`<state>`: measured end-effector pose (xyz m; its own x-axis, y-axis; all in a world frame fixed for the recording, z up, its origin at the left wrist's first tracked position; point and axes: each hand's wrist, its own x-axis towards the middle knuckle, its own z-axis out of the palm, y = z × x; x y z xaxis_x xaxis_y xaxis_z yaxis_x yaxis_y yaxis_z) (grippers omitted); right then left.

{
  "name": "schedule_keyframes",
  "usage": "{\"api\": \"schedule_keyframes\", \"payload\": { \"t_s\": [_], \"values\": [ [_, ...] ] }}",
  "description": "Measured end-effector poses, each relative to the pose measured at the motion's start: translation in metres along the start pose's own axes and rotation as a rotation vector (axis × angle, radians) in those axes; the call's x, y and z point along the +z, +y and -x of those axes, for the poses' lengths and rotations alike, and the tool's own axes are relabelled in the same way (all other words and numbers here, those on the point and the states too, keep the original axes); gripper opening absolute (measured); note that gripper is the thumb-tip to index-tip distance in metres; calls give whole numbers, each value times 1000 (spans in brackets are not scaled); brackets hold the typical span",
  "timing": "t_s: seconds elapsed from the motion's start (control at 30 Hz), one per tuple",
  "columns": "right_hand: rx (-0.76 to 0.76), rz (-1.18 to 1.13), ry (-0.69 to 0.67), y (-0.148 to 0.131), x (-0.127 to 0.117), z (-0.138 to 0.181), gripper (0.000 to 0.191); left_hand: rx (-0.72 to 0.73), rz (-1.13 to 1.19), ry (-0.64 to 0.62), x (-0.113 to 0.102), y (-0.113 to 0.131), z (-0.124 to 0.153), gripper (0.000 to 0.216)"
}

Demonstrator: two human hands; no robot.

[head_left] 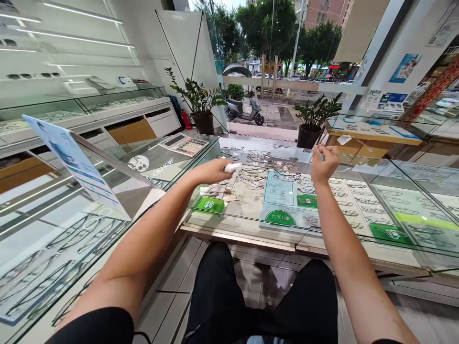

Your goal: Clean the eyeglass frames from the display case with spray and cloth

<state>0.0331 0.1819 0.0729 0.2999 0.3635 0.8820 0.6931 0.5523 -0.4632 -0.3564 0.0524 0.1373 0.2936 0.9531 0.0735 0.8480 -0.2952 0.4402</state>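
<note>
My left hand [217, 171] is closed around a small white object [233, 167] with a rounded end; its kind is not clear. It hovers over the glass display counter [247, 217], above a crumpled pale cloth [217, 190] and a green card [209, 204]. Raised to the right, my right hand [325, 162] has its fingers curled in a pinch. Whatever may be between those fingertips is too small to make out. Beyond and between the hands, several eyeglasses [258, 156] lie on the counter top.
A calculator [184, 144] lies at the counter's left corner, with a slanted blue sign [71, 160] nearer me. More eyeglass frames [362, 200] sit under the glass on the right. Potted plants [204, 122] stand beyond, before the window. My knees are below the counter's front edge.
</note>
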Motion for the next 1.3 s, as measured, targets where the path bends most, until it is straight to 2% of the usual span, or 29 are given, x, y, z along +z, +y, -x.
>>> {"api": "schedule_keyframes", "payload": {
  "t_s": [0.07, 0.13, 0.2, 0.27, 0.33, 0.43, 0.57, 0.67, 0.77, 0.87, 0.97, 1.13, 1.3],
  "values": [
    [13, -182, -113, -14, 3, -5, 37, 117, 281, 42, 3, 10, -17, 37],
    [88, -399, -281, -28, 9, -8, 34, 178, 569, 59, 12, 23, -42, 49],
    [234, -618, -449, -38, 16, -9, 33, 208, 804, 89, 27, 38, -72, 61],
    [400, -792, -557, -40, 23, -7, 35, 263, 961, 123, 44, 54, -101, 67],
    [513, -893, -608, -35, 28, -4, 37, 310, 1043, 148, 60, 67, -124, 71],
    [552, -965, -647, -25, 29, 1, 35, 323, 1099, 127, 79, 76, -145, 76],
    [562, -988, -690, -22, 25, 5, 32, 259, 1305, 77, 95, 69, -150, 73],
    [592, -976, -726, -28, 25, 10, 35, 202, 1482, -42, 99, 60, -145, 70],
    [593, -995, -781, -35, 26, 15, 35, 192, 1492, -129, 98, 55, -140, 79],
    [586, -992, -812, -37, 26, 19, 33, 172, 1469, -121, 97, 56, -140, 78],
    [584, -962, -829, -39, 25, 21, 37, 182, 1411, -13, 98, 55, -142, 71],
    [567, -953, -887, -46, 24, 24, 39, 257, 1094, 256, 103, 49, -146, 60],
    [516, -962, -921, -49, 24, 27, 34, 302, 922, 309, 104, 48, -148, 60]
  ]
}}
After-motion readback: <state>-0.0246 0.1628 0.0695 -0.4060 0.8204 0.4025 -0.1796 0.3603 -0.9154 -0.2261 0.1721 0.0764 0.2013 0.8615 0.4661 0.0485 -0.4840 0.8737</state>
